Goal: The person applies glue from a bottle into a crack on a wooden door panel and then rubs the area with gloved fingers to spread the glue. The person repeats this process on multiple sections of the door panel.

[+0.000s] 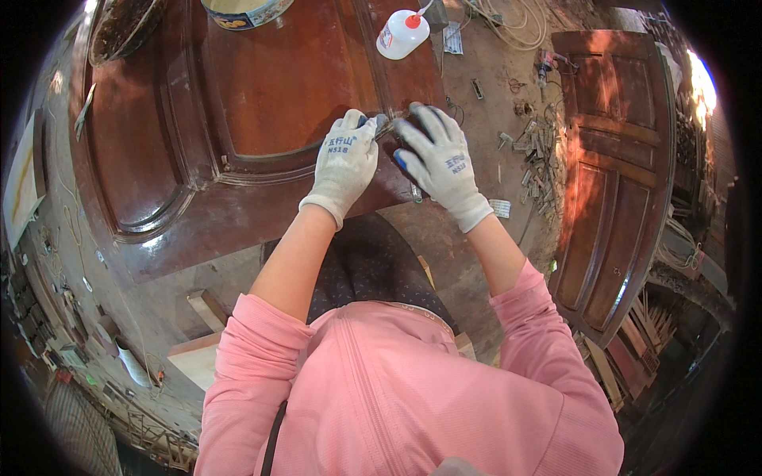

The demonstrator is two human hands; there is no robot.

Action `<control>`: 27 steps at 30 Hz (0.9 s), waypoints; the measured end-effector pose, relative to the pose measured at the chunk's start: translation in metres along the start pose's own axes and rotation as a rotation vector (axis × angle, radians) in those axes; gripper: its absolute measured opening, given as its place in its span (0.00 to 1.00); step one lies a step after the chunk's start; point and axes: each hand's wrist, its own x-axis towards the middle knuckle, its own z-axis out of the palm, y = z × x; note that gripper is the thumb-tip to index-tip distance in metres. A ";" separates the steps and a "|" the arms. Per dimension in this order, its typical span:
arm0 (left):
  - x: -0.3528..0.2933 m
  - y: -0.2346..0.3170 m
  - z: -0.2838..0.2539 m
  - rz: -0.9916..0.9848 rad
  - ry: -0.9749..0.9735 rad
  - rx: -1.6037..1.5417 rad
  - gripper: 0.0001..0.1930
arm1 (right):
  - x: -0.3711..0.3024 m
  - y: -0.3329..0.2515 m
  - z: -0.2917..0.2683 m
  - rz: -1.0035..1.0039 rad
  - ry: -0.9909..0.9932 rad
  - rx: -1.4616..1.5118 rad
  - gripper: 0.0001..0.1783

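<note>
A dark brown panelled wooden door (pixel 302 87) lies flat in front of me, its near edge at my waist. My left hand (pixel 346 159), in a white knit glove, rests near the door's right edge. Its fingers are closed in a pinch, and a small greyish piece shows at their tips, too little of it to name. Beside it, my right hand (pixel 439 159) wears a matching glove with blue on the thumb. Its fingers are spread over the door's edge, slightly blurred, with nothing visible gripped in them. A white squeeze bottle (pixel 402 36) with a red cap lies beyond my hands.
A round tin (pixel 246 14) and a dark bowl-like container (pixel 127 30) sit on the far part of the door. Another panelled door (pixel 607 182) lies to the right. On the floor between are a drill (pixel 548 65), a coiled hose (pixel 516 24) and scattered metal pieces (pixel 536 159).
</note>
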 end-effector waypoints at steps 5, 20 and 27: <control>-0.001 0.002 -0.001 0.008 0.005 0.009 0.16 | 0.001 0.001 -0.003 -0.115 -0.032 -0.101 0.27; 0.000 0.011 0.000 0.045 0.014 0.209 0.17 | 0.002 -0.002 0.006 0.103 0.069 -0.050 0.30; 0.001 0.010 -0.002 0.077 0.040 0.170 0.16 | -0.015 -0.019 0.014 0.232 0.087 -0.039 0.34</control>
